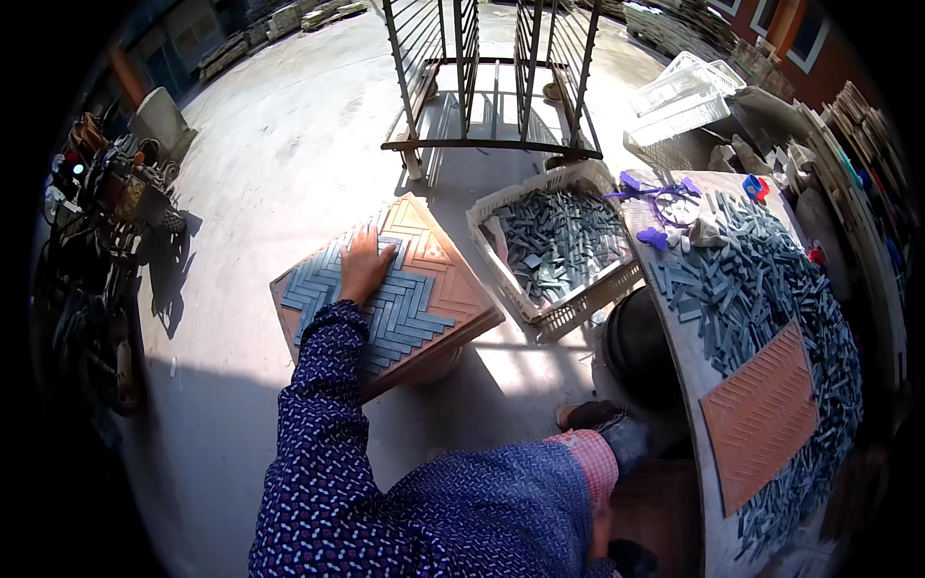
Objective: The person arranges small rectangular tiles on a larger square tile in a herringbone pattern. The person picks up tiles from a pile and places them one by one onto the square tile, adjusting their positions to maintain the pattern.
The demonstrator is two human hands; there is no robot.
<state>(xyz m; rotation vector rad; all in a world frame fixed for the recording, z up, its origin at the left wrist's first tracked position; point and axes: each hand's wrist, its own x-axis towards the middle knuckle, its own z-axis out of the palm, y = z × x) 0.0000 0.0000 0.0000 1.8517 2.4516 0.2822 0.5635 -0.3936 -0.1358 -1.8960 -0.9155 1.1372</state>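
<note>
No packages, labels, signs, screens visible; dark left edge unclear.

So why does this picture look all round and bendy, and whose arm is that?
The picture comes from a small camera worn on a person's head, looking down. Its lens sees very wide, so straight edges curve near the rim. There is no machine here, just a person working with bare hands.

The arm in the blue patterned sleeve belongs to that person. Their left hand lies flat, fingers spread, on a terracotta-coloured mould tray partly filled with grey-blue tile strips laid in a zigzag. It holds nothing. The right hand is not visible.

Beside the tray stands a white plastic crate of loose strips. On the right is a table heaped with more strips, with a second, unfilled mould tray on it. Behind stands a metal rack.
</note>
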